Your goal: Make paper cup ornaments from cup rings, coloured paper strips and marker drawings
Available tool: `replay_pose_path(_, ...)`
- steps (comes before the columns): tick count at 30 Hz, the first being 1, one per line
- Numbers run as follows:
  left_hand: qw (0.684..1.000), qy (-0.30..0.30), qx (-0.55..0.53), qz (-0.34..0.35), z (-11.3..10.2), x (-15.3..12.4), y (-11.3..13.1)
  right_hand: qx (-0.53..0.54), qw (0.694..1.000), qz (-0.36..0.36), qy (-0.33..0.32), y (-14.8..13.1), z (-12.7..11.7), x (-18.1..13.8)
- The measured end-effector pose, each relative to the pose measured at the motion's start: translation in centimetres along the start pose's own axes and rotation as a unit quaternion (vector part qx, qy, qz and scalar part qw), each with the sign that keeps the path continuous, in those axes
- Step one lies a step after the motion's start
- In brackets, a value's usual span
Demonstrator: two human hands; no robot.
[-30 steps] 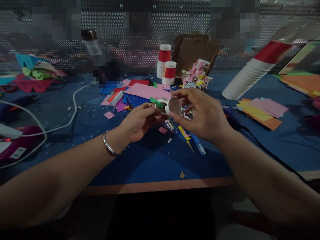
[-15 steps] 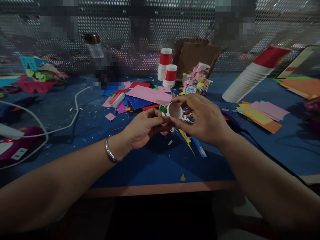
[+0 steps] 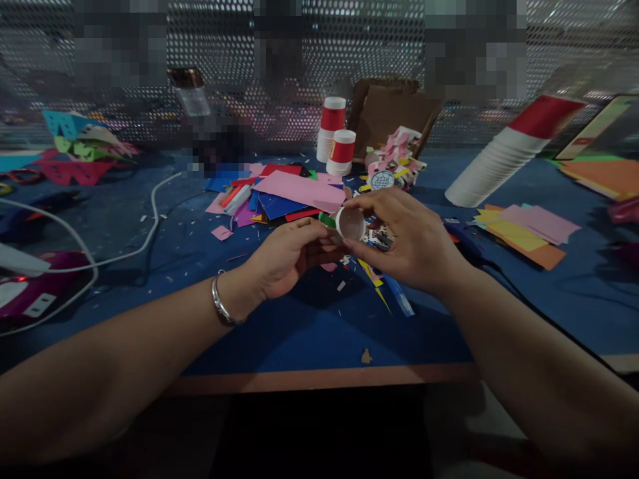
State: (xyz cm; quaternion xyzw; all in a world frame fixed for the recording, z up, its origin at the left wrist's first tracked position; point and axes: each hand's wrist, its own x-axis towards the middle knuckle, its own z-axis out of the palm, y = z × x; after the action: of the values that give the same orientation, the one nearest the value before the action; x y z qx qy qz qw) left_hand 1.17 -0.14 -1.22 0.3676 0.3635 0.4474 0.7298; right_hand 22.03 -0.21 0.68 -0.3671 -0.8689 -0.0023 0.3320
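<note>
Both hands meet above the middle of the blue table (image 3: 299, 332). A small white paper cup (image 3: 350, 224) lies sideways between them, its open mouth turned toward me. My right hand (image 3: 409, 239) grips the cup with thumb and fingers curled round it. My left hand (image 3: 287, 256), with a silver bangle on its wrist, pinches a small green paper piece (image 3: 326, 219) against the cup's left rim.
Coloured paper sheets (image 3: 294, 193) and scraps lie just beyond the hands. Two red-and-white cup stacks (image 3: 337, 143) and a brown cardboard box (image 3: 394, 110) stand at the back. A long tilted cup stack (image 3: 509, 150) and more paper (image 3: 529, 226) are at right. A white cable (image 3: 120, 253) runs at left.
The green paper piece has shifted closer in against the cup's rim. Both hands and the cup dropped slightly in view; the cup's mouth turned a little more toward me.
</note>
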Motion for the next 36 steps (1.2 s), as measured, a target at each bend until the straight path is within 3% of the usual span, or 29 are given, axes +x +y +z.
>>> replay_pose_path(16, 0.999, -0.008, 0.031, 0.043, 0.2, -0.6, -0.4, 0.020, 1.000, -0.002, -0.012, 0.1, -0.1, -0.1)
replay_pose_path(26, 0.987, -0.043, 0.092, 0.125, -0.1, -0.7, -1.0, 0.046, 0.998, -0.034, -0.004, -0.1, -0.5, -0.1)
replay_pose_path(36, 0.957, -0.144, 0.163, 0.191, -1.0, 0.4, -0.7, 0.082, 0.992, -0.096, 0.001, 0.3, -0.7, -0.2)
